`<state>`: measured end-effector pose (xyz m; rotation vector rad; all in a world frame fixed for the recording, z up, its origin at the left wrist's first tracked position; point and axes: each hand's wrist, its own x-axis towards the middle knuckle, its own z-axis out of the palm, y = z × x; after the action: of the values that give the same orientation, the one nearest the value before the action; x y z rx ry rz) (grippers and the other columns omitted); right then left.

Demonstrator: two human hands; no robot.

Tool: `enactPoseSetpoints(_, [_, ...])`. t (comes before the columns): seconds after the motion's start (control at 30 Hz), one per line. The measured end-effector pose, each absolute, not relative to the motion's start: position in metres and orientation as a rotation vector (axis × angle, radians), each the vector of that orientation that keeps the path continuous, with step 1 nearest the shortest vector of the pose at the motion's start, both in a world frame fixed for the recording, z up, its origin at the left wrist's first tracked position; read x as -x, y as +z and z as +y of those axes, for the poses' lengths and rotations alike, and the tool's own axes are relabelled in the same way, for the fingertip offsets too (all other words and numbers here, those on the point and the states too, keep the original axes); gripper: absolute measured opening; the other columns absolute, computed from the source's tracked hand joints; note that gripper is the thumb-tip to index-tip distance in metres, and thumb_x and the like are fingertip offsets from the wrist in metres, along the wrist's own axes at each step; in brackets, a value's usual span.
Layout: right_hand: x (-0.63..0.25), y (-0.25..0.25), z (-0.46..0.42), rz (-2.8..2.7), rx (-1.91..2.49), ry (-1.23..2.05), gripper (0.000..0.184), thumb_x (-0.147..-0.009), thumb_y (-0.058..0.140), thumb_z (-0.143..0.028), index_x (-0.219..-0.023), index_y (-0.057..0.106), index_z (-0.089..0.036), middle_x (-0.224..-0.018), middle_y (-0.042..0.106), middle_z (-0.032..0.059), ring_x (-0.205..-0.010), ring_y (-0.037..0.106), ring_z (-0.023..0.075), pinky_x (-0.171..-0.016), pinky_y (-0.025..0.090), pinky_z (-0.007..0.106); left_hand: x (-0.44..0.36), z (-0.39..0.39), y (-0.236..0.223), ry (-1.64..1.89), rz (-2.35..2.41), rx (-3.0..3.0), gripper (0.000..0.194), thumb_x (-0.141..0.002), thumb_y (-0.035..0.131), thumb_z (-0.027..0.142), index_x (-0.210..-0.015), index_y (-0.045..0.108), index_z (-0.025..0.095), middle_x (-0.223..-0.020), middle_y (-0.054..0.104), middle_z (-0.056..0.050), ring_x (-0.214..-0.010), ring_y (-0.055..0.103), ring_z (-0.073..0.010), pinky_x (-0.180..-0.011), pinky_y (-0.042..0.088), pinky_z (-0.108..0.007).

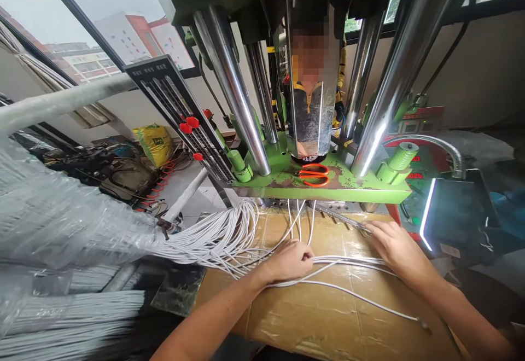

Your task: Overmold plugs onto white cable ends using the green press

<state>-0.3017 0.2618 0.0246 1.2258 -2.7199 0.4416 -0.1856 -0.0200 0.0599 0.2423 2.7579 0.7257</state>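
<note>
My left hand [289, 261] rests on a cardboard-covered worktop [328, 317], fingers curled round a few thin white cables [348, 262] that run off to the right. My right hand [396, 246] lies further right, its fingers reaching up to a thin metal strip [342, 217] at the lower edge of the green press plate [287, 178]; what its fingers grip is hard to make out. Three white cables [298, 220] run up from my left hand into the machine. A large bundle of white cables [213, 235] fans in from the left.
Orange-handled scissors [314, 175] lie on the green plate between chrome columns [233, 87]. A black slotted rack with red knobs [184, 115] leans at left. Plastic-wrapped cable bundles [61, 219] fill the left side. A control box with a lit edge [447, 213] stands at right.
</note>
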Motion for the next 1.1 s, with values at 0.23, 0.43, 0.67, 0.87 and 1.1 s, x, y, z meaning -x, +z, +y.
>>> enactPoseSetpoints(0.23, [0.253,0.023,0.220,-2.633,-1.556,0.404,0.028,-0.094,0.047,-0.026,-0.120,0.058,-0.026,-0.089,0.066,0.0035,-0.081,0.060,0.0217,-0.068,0.049,0.035,0.187,-0.020,0.071,0.771,2.679,-0.240,0.024,-0.087,0.049,0.026,-0.085,0.071,0.017,-0.077,0.071,-0.002,-0.074,0.062,-0.0161,-0.067,0.045,-0.024])
enactPoseSetpoints(0.43, [0.254,0.056,0.226,-2.489,-1.586,0.226,0.035,-0.097,0.032,-0.018,-0.111,0.063,-0.024,-0.083,0.062,0.0051,-0.078,0.054,0.0215,-0.075,0.042,0.039,0.161,0.000,0.084,0.844,2.991,-0.547,0.034,-0.097,0.040,0.030,-0.125,0.057,0.020,-0.100,0.068,-0.005,-0.093,0.060,-0.0175,-0.087,0.046,-0.029])
enactPoseSetpoints(0.67, [0.257,0.048,0.265,-2.290,-1.523,0.077,0.033,-0.088,0.033,-0.010,-0.082,0.064,-0.016,-0.068,0.055,0.0072,-0.063,0.048,0.0231,-0.064,0.038,0.041,0.102,0.020,0.075,1.049,2.744,-0.329,0.027,-0.092,0.042,0.021,-0.113,0.060,0.021,-0.085,0.063,-0.004,-0.076,0.057,-0.0186,-0.070,0.046,-0.030])
enactPoseSetpoints(0.87, [0.198,0.038,0.242,-2.305,-1.809,0.306,0.019,-0.082,0.049,-0.012,-0.090,0.064,-0.019,-0.085,0.066,0.0072,-0.085,0.061,0.0280,-0.085,0.046,0.050,0.088,0.056,0.054,1.887,1.852,0.221,0.038,-0.090,0.043,0.047,-0.070,0.052,0.015,-0.056,0.048,0.003,-0.045,0.037,-0.0077,-0.046,0.029,-0.021])
enactPoseSetpoints(1.1, [0.198,0.066,0.248,-2.958,-1.113,1.420,0.052,-0.097,0.031,-0.045,-0.145,0.039,-0.028,-0.147,0.044,0.0013,-0.133,0.043,0.0263,-0.107,0.043,0.044,0.077,0.037,0.052,2.036,1.722,0.204,0.047,-0.084,0.055,0.058,-0.092,0.064,0.012,-0.065,0.056,0.001,-0.046,0.039,-0.0059,-0.045,0.027,-0.019])
